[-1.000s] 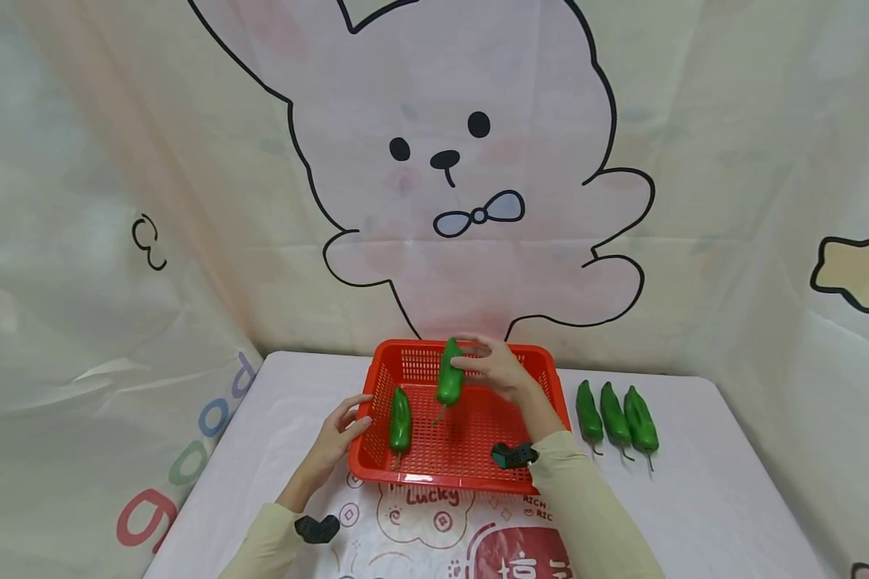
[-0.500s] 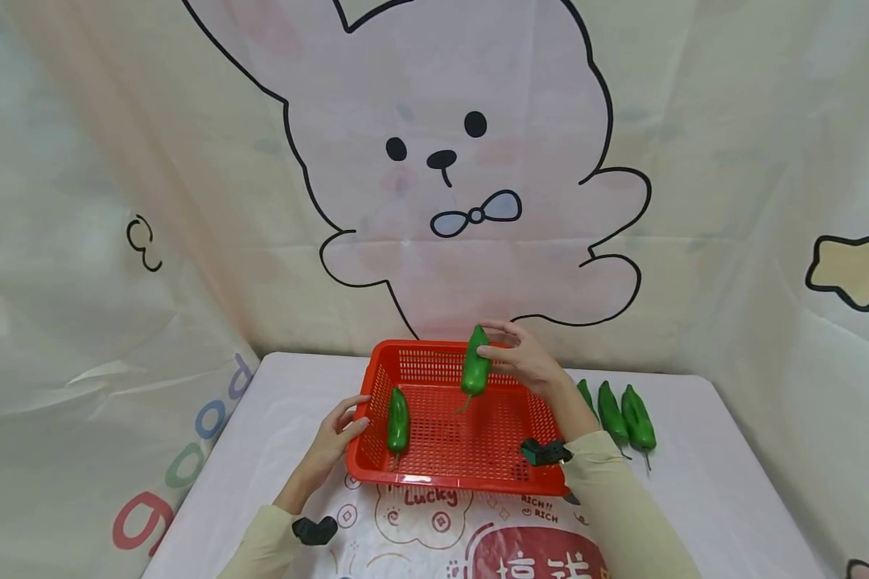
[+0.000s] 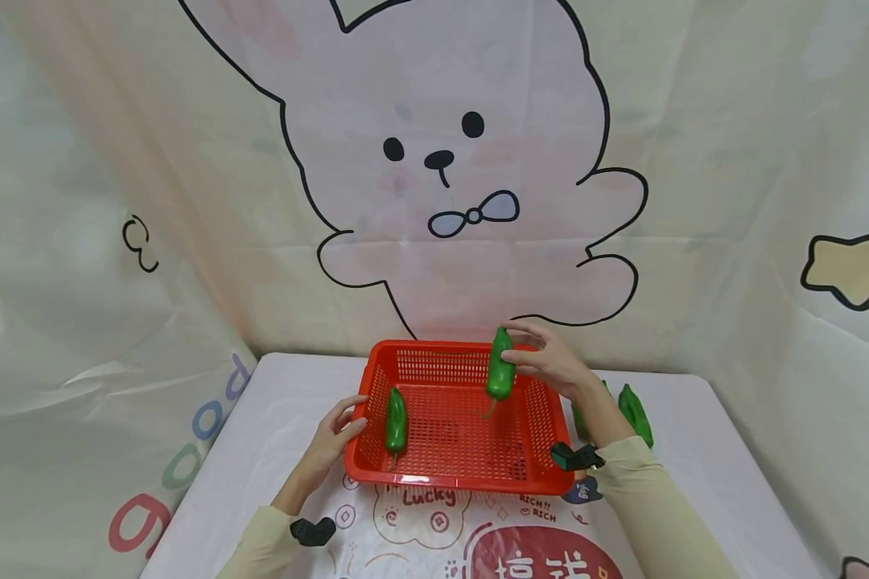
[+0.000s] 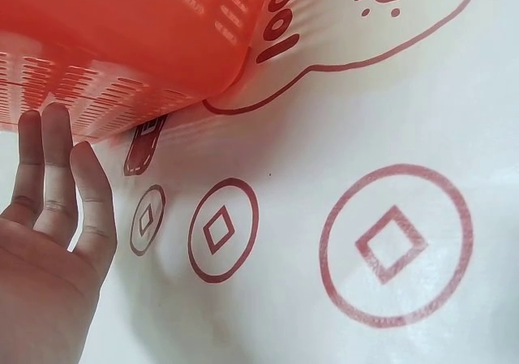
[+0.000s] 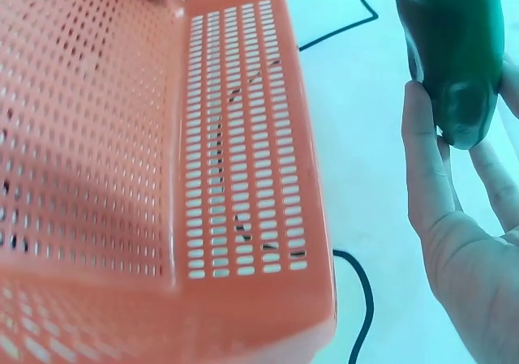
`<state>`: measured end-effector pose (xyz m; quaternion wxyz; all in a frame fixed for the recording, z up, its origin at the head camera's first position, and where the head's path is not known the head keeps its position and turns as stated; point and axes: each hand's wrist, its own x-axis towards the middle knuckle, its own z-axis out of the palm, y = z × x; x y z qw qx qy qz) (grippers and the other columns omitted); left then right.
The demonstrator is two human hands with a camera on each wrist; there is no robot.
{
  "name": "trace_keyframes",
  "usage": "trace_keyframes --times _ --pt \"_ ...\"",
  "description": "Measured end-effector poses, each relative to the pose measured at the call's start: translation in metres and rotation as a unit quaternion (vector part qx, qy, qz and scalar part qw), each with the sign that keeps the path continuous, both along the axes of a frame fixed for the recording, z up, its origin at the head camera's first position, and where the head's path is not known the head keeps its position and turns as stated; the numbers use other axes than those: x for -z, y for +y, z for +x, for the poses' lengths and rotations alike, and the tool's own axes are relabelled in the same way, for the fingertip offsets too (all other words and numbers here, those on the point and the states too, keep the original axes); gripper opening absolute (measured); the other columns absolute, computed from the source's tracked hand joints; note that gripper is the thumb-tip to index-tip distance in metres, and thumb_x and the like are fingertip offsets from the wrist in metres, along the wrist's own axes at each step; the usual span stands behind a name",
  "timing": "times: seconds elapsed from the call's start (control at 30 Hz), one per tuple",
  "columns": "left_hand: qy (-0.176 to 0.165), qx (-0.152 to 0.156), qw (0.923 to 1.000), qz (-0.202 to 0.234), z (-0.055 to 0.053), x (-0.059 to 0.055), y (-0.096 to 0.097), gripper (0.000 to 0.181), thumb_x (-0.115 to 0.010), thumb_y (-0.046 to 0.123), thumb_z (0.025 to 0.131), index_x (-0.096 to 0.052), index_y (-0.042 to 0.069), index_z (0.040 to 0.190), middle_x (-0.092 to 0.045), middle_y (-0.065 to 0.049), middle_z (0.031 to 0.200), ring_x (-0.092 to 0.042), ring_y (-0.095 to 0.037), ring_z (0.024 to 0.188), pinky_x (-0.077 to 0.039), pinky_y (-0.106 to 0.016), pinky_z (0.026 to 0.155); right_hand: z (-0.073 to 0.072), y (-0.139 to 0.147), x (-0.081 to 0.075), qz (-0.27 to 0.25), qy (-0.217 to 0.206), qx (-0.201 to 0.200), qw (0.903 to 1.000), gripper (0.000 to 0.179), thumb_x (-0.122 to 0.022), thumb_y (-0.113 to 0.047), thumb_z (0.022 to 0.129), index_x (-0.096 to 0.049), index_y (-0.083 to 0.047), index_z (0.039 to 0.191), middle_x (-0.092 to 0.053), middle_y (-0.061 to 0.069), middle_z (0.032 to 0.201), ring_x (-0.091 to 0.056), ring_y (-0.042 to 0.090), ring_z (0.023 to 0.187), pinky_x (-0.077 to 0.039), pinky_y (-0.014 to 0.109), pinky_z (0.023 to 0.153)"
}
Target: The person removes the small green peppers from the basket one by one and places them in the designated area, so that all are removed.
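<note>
A long green pepper (image 3: 500, 366) hangs stem-down over the right part of the red plastic basket (image 3: 456, 484). My right hand (image 3: 550, 360) pinches it between thumb and fingers; in the right wrist view the fingertips (image 5: 418, 109) lie against one end of the pepper (image 5: 462, 64). A second green pepper (image 3: 396, 422) lies on the basket floor near its left side. At the basket's left rim is my left hand (image 3: 327, 441), its thumb and fingertips touching the rim. The left wrist view has the fingers nearly straight beside the basket wall (image 4: 122, 48).
More green peppers stand on the white table right of the basket; one pepper (image 3: 635, 414) shows well, the others are partly behind my right forearm. A printed sheet (image 3: 427, 531) lies in front. A dark cable (image 5: 361, 299) runs past the basket in the right wrist view.
My right hand has carried the pepper rightward across the basket, and the forearm now covers part of the peppers on the table. The left hand has stayed at the rim.
</note>
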<state>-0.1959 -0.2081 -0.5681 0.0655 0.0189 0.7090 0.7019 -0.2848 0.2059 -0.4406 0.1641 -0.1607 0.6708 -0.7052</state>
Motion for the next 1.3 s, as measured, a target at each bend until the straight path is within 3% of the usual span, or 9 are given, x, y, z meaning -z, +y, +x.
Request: trace_keyframes --times 0.3,0.57,0.77,1.1,1.3 --pt "0.002 -0.004 0.9999 -0.010 0.000 0.002 0.000 0.049 -0.067 0.023 0.100 -0.050 0.018 0.146 -0.050 -0.021 0.140 -0.060 -0.040 0.118 -0.058 -0.045 0.084 0.010 0.026 0.004 0.048 0.006 0.021 0.9986 0.061 -0.074 -0.005 0.093 -0.048 -0.006 0.148 -0.043 0.026 0.144 -0.061 0.034 0.115 -0.057 0.044 0.088" --pt "-0.010 -0.006 0.9999 -0.008 0.000 0.002 -0.001 0.051 -0.069 0.025 0.099 -0.051 0.021 0.146 -0.049 -0.018 0.145 -0.059 -0.038 0.121 -0.057 -0.045 0.086 0.019 0.059 0.010 0.088 0.017 0.041 0.9951 0.063 -0.073 -0.011 0.096 -0.044 -0.008 0.152 -0.043 0.027 0.147 -0.048 0.040 0.128 -0.055 0.044 0.092" --pt "-0.013 -0.007 0.9999 -0.006 0.000 0.002 -0.001 0.050 -0.069 0.023 0.099 -0.051 0.022 0.146 -0.049 -0.018 0.145 -0.058 -0.039 0.121 -0.057 -0.046 0.086 0.026 0.084 0.014 0.119 0.019 0.070 0.9902 0.067 -0.075 -0.015 0.095 -0.042 -0.007 0.153 -0.042 0.026 0.147 -0.046 0.043 0.129 -0.055 0.041 0.092" --pt "-0.008 -0.003 0.9999 -0.010 0.000 0.000 0.000 0.049 -0.068 0.023 0.100 -0.051 0.024 0.146 -0.050 -0.018 0.142 -0.058 -0.040 0.122 -0.057 -0.046 0.086 0.045 0.131 0.021 0.160 0.060 0.114 0.9786 0.062 -0.070 -0.017 0.099 -0.042 -0.003 0.152 -0.044 0.026 0.145 -0.062 0.015 0.111 -0.056 0.036 0.090" --pt "-0.010 -0.003 0.9999 -0.008 0.001 -0.001 0.000 0.050 -0.067 0.022 0.100 -0.050 0.022 0.147 -0.048 -0.018 0.145 -0.056 -0.040 0.124 -0.057 -0.046 0.087 0.055 0.151 0.031 0.166 0.072 0.143 0.9730 0.055 -0.068 -0.019 0.100 -0.048 0.001 0.147 -0.051 0.012 0.138 -0.060 0.010 0.110 -0.054 0.025 0.087"
